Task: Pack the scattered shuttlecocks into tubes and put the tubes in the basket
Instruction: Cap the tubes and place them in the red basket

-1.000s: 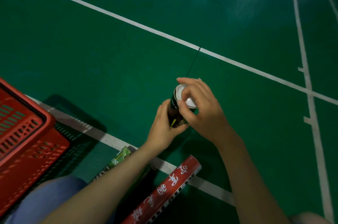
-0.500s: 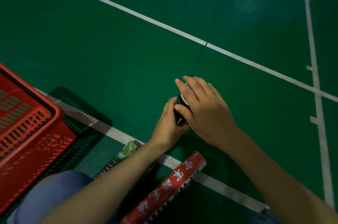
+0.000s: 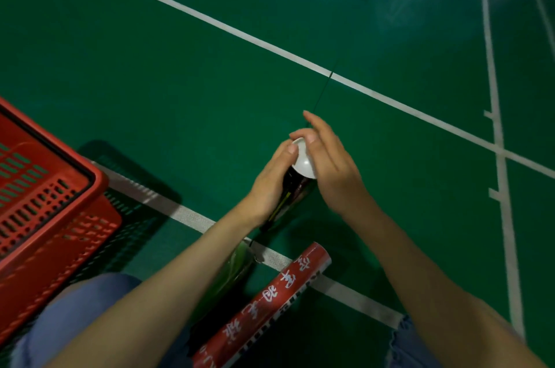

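Note:
A dark shuttlecock tube (image 3: 289, 197) stands tilted on the green floor, topped by a white cap (image 3: 303, 158). My left hand (image 3: 270, 179) grips the tube's upper part from the left, thumb on the cap's edge. My right hand (image 3: 330, 163) lies against the cap's right side with straight fingers, thumb tip on its top. A red tube (image 3: 264, 307) with white characters lies near my knees. A green tube (image 3: 237, 262) lies partly hidden under my left forearm. The red basket (image 3: 54, 205) stands at the left. No loose shuttlecocks show.
White court lines (image 3: 210, 22) cross the green floor. A thin dark line (image 3: 322, 91) runs on the floor beyond my hands. My knees in blue jeans (image 3: 69, 322) fill the bottom edge.
My right hand has lifted off the top of the cap and opened, now lying along its right side. The white cap shows fully on the tube. The left hand keeps its grip.

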{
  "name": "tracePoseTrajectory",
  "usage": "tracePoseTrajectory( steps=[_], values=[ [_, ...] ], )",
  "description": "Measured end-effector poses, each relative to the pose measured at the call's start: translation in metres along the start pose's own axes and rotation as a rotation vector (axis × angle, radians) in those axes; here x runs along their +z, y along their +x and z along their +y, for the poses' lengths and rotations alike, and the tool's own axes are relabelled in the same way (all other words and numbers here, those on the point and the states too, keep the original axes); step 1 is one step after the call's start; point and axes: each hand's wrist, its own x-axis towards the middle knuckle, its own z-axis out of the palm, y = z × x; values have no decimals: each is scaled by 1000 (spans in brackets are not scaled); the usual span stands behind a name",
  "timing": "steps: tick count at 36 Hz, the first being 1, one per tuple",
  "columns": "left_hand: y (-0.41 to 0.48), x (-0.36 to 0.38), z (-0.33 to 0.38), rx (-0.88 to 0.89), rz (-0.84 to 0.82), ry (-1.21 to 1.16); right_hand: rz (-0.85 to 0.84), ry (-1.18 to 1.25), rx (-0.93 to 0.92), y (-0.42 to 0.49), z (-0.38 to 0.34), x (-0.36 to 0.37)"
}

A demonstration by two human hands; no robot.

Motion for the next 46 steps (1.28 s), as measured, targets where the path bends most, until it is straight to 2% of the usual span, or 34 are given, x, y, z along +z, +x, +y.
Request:
tracePoseTrajectory(
  steps=[4, 8, 14, 18, 23, 25, 29, 32, 34, 36, 39, 41, 43, 46],
  values=[
    [6, 0, -2, 6, 76, -1, 214, 218, 153, 26, -1, 5],
    [5, 3, 0, 41, 83, 8, 180, 17, 266, 39, 4, 8],
    [5, 8, 0, 64, 95, 15, 153, -267, 193, 40, 11, 9],
    [9, 11, 8, 37, 127, -21, 121, -322, 229, 45, 6, 7],
    [6, 9, 9, 44, 139, -67, 134, -167, 239, 45, 1, 8],
    [1, 6, 9, 41, 91, -78, 149, -40, 243, 45, 2, 10],
    [-9, -11, 6, 24, -43, 48, 117, 151, 265, 43, 0, 13],
    [-16, -28, 14, -62, -91, 203, 49, 449, 273, 33, -2, 13],
    [-19, -38, 22, -113, -129, 238, -23, 623, 178, 22, 8, 9],
    [-19, -46, 26, -165, -110, 229, -189, 691, 78, 8, 24, 4],
    [-19, -54, 25, -242, -100, 120, -392, 412, 30, -1, 42, 9],
    [-21, -55, 26, -266, -93, 72, -344, 241, -18, 0, 46, 21],
    [-21, -59, 30, -277, -71, 45, -268, 177, -71, 6, 44, 33],
    [-22, -88, 36, -312, -63, -19, -276, 94, -131, 18, 37, 42]
  ],
)
